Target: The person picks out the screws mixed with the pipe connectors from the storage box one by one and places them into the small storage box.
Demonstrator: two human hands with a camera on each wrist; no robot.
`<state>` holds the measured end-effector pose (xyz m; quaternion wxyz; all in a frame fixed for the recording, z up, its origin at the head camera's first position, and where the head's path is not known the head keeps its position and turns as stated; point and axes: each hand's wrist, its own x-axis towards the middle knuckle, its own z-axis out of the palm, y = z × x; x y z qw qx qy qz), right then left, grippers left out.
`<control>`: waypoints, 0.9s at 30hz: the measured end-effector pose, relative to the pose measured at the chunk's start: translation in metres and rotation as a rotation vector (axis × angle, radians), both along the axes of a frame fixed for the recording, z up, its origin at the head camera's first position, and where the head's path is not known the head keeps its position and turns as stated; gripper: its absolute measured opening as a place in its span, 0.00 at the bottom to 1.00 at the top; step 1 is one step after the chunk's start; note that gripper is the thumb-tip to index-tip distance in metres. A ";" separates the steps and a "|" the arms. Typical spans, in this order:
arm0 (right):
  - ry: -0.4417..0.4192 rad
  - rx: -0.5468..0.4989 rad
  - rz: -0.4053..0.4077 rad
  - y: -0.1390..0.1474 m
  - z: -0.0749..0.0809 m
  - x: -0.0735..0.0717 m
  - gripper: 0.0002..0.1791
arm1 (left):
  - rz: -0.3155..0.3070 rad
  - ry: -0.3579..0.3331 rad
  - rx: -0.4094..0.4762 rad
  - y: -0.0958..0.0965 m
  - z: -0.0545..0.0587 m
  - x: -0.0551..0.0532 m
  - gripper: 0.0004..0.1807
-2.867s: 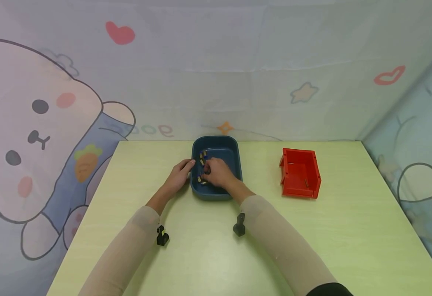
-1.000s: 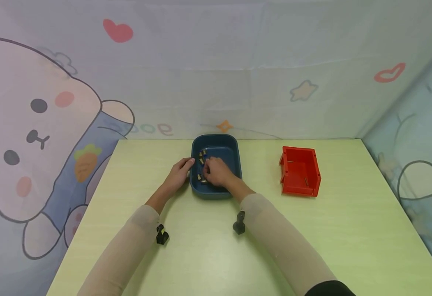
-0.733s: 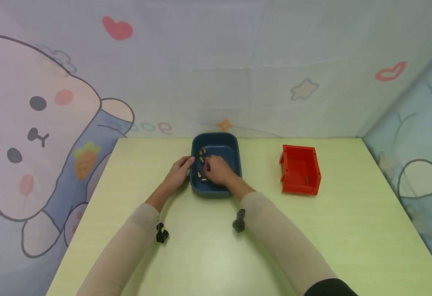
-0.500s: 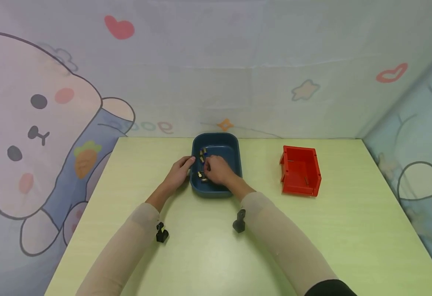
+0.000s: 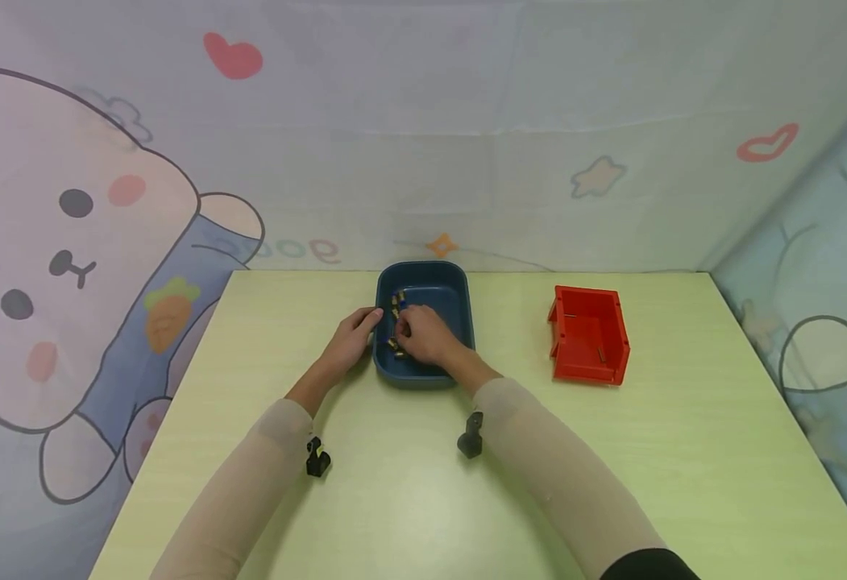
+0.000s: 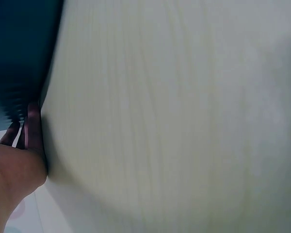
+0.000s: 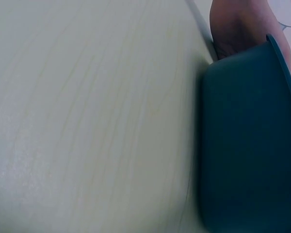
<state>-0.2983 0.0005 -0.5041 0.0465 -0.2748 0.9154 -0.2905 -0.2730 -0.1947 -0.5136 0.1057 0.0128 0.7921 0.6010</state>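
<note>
Both hands are at a dark blue tray (image 5: 452, 302) near the table's back edge. My left hand (image 5: 348, 342) holds still at its left side, thumb at the rim; in the left wrist view its straight fingers (image 6: 34, 128) lie against the outer wall. Inside the tray, my right hand (image 5: 426, 334) bends its fingers down at small brass-coloured pieces (image 5: 392, 344), some with blue parts. Whether it pinches one is hidden. More such pieces (image 5: 396, 304) lie along the tray's left side. The right wrist view shows the hand (image 7: 242, 26) partly behind the tray wall.
A red open-fronted bin (image 5: 590, 372) stands to the right, with a thin metal pin (image 5: 600, 354) and another small thin piece on its floor. The pale wooden table (image 5: 394, 483) ends at a printed cloth backdrop (image 5: 423, 161).
My right fingers shift slightly leftward among the brass-coloured pieces, and the nearer pieces have turned a little. The left hand, the tray and the red bin stay in place.
</note>
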 end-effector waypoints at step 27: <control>0.146 -0.067 0.113 0.034 0.035 -0.005 0.02 | 0.016 0.017 -0.036 0.000 -0.003 -0.001 0.36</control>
